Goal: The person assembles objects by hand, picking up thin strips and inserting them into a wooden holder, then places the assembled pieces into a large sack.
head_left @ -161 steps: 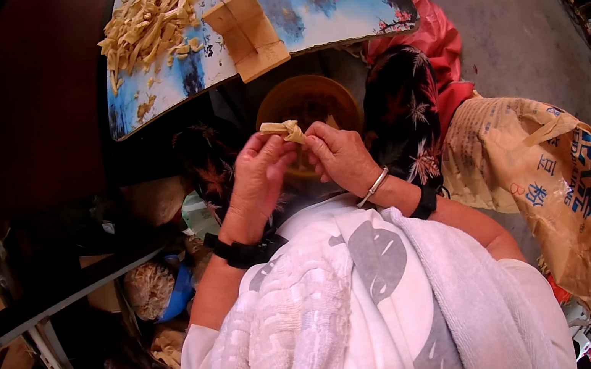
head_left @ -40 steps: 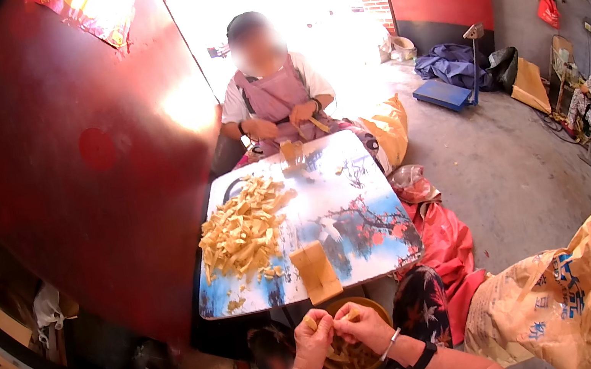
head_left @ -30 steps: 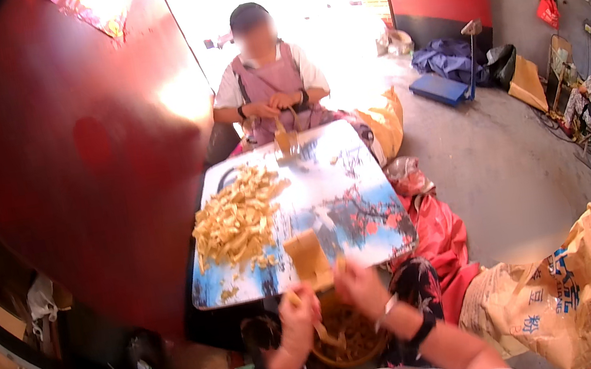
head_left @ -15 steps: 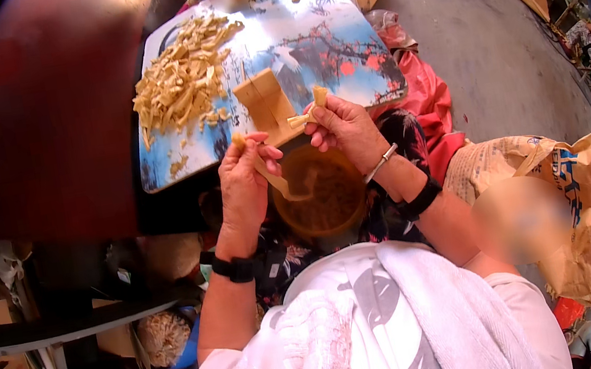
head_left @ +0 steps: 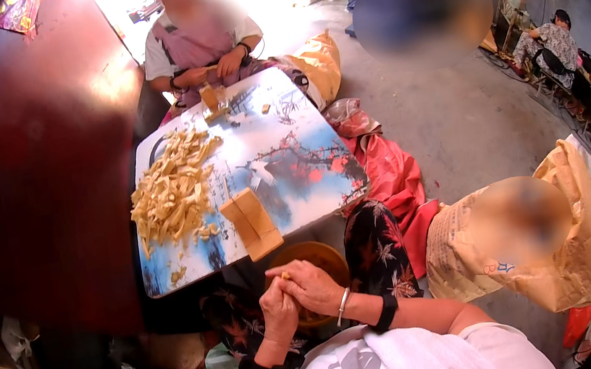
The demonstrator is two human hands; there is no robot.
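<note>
Tan piece [head_left: 285, 275], mostly hidden, held btwn L hand [head_left: 279, 313] & R hand [head_left: 317, 289] fingers [head_left: 278, 271], nr yellow bucket [head_left: 336, 254].

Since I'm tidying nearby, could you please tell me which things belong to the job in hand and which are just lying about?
Job, apparently:
held yellow piece
yellow strip pile
angled brown stand
round tub
table

Lying about, seemingly:
crumpled red plastic
brown paper sack
</note>
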